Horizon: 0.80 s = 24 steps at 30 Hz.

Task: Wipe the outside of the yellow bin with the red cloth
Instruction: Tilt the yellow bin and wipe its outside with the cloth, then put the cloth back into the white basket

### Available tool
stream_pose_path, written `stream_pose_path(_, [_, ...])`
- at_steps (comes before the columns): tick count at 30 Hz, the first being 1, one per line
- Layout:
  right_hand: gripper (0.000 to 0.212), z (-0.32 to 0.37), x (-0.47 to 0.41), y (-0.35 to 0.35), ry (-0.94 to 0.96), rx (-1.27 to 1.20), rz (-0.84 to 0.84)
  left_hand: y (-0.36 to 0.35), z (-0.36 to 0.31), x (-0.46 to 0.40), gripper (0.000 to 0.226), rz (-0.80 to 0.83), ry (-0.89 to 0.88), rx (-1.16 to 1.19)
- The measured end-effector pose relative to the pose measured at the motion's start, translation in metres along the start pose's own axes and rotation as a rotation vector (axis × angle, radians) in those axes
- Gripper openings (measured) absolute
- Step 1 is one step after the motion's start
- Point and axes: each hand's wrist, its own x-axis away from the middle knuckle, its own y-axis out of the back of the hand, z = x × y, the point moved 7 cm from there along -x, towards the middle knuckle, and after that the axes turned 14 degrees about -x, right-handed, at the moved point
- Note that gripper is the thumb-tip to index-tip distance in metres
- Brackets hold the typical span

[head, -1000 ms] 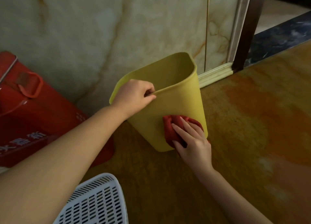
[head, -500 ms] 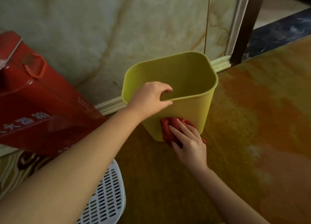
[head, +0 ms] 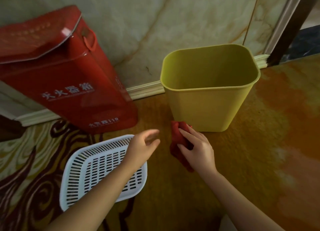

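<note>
Left hand point(head: 144, 146) withdrawn from yellow bin point(head: 207, 92) rim, fingers spread, empty. Bin set upright on floor. Red cloth point(head: 178, 142) clutched in right hand point(head: 197, 148), just off bin's near base. Bin best steadied again before firm overlapping strokes are made.

yellow bin point(head: 206, 106), red cloth point(head: 178, 142), white slotted basket point(head: 97, 171), red box point(head: 60, 71).

Pale veined marble wall point(head: 155, 22); glossy amber floor point(head: 259, 161); swirl-patterned carpet point(head: 26, 170) at left.
</note>
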Motion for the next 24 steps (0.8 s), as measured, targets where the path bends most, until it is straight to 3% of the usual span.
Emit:
stream_pose_path(3, [0.053,0.007,0.005,-0.016,-0.085,-0.141,0.050,-0.020,0.021,0.020,0.061,0.211,0.078,0.129])
stream_pose_path(5, [0.053,0.012,0.009,-0.027,-0.154,-0.249,0.073,-0.026,0.029,0.032,0.067,0.252,0.091,0.219])
stream_pose_path(10, [0.051,0.030,0.022,-0.064,-0.280,-0.436,0.143,-0.009,0.041,0.046,0.024,0.058,0.053,0.365])
stream_pose_path(16, [0.049,0.067,0.021,-0.088,-0.192,-0.571,0.338,0.031,0.077,0.062,0.018,0.012,0.099,0.555])
stream_pose_path(20, [0.052,0.085,0.017,-0.108,-0.138,-0.469,0.459,0.058,0.112,0.070,0.020,-0.005,0.144,0.601])
stream_pose_path(24, [0.045,0.090,0.010,-0.150,-0.074,-0.223,0.393,0.080,0.155,0.067,0.019,-0.053,0.235,0.541])
